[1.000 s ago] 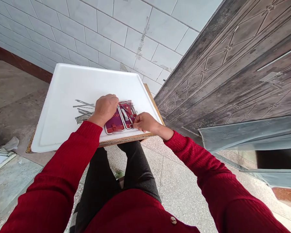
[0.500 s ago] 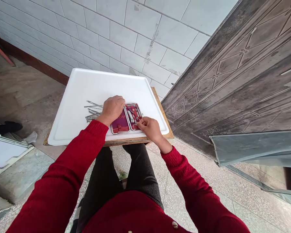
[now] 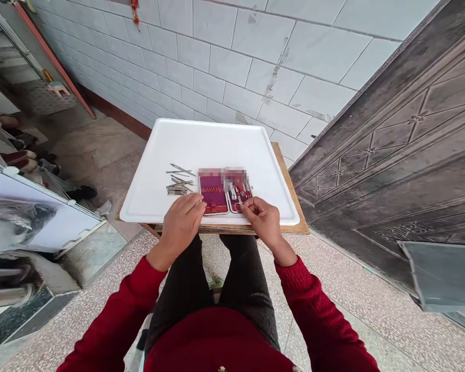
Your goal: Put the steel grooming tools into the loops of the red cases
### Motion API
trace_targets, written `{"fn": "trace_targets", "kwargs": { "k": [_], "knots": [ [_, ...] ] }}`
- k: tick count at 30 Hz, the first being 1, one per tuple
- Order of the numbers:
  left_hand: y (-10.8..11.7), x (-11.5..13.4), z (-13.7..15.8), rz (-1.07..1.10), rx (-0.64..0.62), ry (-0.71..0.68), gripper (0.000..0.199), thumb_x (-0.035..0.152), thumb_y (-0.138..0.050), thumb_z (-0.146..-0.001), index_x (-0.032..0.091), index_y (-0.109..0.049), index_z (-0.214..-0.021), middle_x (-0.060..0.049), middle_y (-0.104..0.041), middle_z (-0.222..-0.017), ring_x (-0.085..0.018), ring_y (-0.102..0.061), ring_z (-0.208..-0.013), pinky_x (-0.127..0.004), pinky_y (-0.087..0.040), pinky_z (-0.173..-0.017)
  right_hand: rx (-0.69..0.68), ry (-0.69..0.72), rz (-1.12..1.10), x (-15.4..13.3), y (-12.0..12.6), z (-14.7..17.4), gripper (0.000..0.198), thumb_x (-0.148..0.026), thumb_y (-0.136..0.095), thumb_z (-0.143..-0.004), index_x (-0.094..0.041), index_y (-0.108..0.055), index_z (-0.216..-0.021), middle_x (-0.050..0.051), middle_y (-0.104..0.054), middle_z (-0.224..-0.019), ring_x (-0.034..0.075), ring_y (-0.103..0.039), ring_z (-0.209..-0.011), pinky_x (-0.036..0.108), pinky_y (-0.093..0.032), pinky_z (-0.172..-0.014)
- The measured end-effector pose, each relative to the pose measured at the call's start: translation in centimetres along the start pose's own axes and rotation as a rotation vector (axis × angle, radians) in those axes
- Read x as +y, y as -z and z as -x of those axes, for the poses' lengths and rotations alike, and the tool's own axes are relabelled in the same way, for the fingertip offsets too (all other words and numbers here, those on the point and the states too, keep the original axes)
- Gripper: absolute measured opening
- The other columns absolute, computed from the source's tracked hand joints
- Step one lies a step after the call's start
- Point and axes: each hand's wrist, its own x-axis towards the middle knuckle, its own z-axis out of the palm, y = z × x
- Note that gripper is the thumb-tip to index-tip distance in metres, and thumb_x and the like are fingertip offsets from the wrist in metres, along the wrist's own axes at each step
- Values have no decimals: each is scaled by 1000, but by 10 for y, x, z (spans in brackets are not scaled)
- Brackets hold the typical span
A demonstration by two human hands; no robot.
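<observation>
Our left hand [image 3: 183, 214] curls by the open case [image 3: 216, 198], hold unclear; our right hand [image 3: 265, 218] pinches narrow at the scissors [image 3: 237, 206], can't tell if gripping. Case lies flat on a rimmed tray [image 3: 213, 144], probably so nothing rolls off.

From my remote station I record: fingers [image 3: 256, 212] bare. Behind fingers, red long sleeves [image 3: 321, 305], textured fabric, cuffs [image 3: 290, 269] ending at wrists. Lower, behind fingers, dark grey trousers [image 3: 248, 274], slim legs. Farthest behind fingers, red top [image 3: 213, 338], small pale button [image 3: 222, 369] partly visible.
</observation>
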Motion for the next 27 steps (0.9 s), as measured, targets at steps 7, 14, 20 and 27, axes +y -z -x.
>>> {"fn": "trace_targets", "kwargs": {
  "k": [7,14,20,27],
  "knots": [
    [-12,15,31,-41,-13,45,23,19,-53,-103,19,-67,-122,-10,-73,-130,-26,-68,-121,-44,-54,-103,-6,-10,3,-6,2,2,33,-50,-65,-89,-21,-64,-74,-6,-48,-55,11,-40,-53,25,-32,-55],
    [-20,15,37,-78,-21,42,31,17,-51,-103,22,-66,-130,-8,-72,-134,-24,-66,-129,-41,-51,-107,-150,92,94,-33,0,-7,24,-40,-61,-92,-21,-69,-79,0,-63,-68,15,-53,-62,27,-39,-63],
    [-22,14,42,-88,-38,38,33,17,-52,-102,21,-65,-133,-9,-71,-136,-24,-64,-132,-41,-49,-108,-388,304,243,-81,-30,-43,16,-20,-61,-92,-21,-72,-81,2,-72,-82,15,-61,-75,26,-40,-71],
    [-25,14,44,-100,42,18,31,19,-54,-102,20,-65,-131,-9,-73,-132,-23,-68,-125,-40,-51,-105,-486,373,427,-107,-69,-74,14,-17,-62,-93,-19,-75,-88,3,-72,-85,15,-59,-75,26,-34,-67]
  ]
}}
